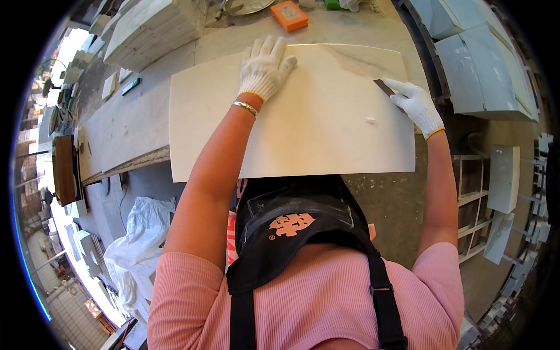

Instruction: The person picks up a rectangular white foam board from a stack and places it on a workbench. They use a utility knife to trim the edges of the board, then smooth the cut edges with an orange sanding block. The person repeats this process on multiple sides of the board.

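Observation:
A large pale stone slab lies flat on the workbench in front of me, its near edge close to my apron. My left hand, in a white knit glove, rests spread on the slab's far left part and holds nothing. Near the slab's right edge, my gloved right hand grips a small dark flat blade, the tip over the slab. A grey smear marks the far right surface. One small white lump sits on the slab left of my right hand.
Beyond the slab are an orange box and a round metal dish. Stacked stone tiles stand far left, more slabs at right. Crumpled plastic sheeting hangs below the bench at left. A metal rack stands right.

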A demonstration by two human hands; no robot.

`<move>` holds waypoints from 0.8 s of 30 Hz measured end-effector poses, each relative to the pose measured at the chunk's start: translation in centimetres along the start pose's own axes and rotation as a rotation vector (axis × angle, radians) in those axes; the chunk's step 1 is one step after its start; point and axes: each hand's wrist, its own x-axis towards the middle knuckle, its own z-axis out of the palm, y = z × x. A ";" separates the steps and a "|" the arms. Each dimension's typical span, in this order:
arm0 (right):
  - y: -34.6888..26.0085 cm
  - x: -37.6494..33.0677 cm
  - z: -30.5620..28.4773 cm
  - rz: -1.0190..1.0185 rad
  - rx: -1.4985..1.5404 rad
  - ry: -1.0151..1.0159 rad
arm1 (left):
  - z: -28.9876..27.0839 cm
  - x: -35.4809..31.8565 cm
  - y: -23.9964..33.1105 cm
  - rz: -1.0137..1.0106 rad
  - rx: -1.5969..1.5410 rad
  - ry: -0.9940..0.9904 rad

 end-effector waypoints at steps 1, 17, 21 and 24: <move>-0.3 0.1 0.1 -0.016 -0.027 -0.014 | 0.1 0.0 0.0 -0.002 0.004 0.004; -1.2 0.4 0.6 -0.043 -0.188 0.026 | 2.0 -0.5 -0.9 0.051 0.112 0.236; -0.4 0.0 0.2 0.017 -0.110 0.037 | 0.5 -0.1 -0.1 0.007 -0.024 0.068; -1.1 0.0 1.5 -0.090 -0.140 0.003 | -0.2 -0.1 -0.1 -0.012 -0.025 -0.018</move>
